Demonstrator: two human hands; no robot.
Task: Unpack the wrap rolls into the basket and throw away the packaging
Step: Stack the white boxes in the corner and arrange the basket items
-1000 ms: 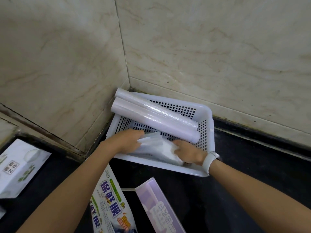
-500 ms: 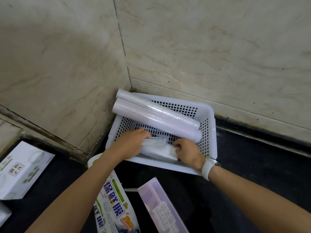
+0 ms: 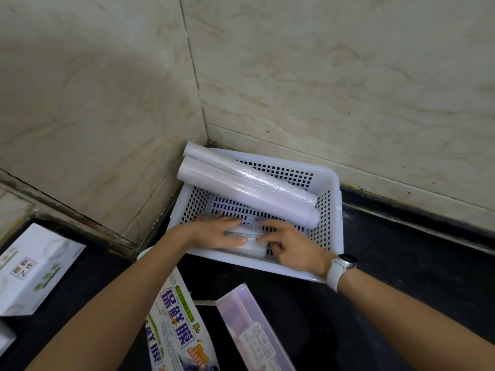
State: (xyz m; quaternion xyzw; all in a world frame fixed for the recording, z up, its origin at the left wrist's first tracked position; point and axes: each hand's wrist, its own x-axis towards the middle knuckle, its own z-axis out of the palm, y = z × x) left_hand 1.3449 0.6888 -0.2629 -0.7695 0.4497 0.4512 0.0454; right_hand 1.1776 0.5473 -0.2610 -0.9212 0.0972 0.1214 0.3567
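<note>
A white perforated basket [image 3: 338, 207] sits in the corner of the black counter. Two wrap rolls lie slanted across it, side by side: the rear roll [image 3: 214, 158] and the front roll [image 3: 241, 192], their left ends resting over the basket's rim. In front of them a flat clear plastic packet [image 3: 250, 246] lies on the basket floor. My left hand [image 3: 218, 232] and my right hand [image 3: 294, 245] both rest on it, fingers over it and thumbs at its near side. A white watch is on my right wrist.
A printed plastic wrapper [image 3: 178, 328] and an open purple carton [image 3: 257, 333] lie on the counter just in front of the basket. A white box [image 3: 34, 269] stands at the left. Marble walls close in behind and to the left.
Both hands have lowered the plastic packet from a raised, bunched hold down flat onto the basket floor. The rolls have not moved.
</note>
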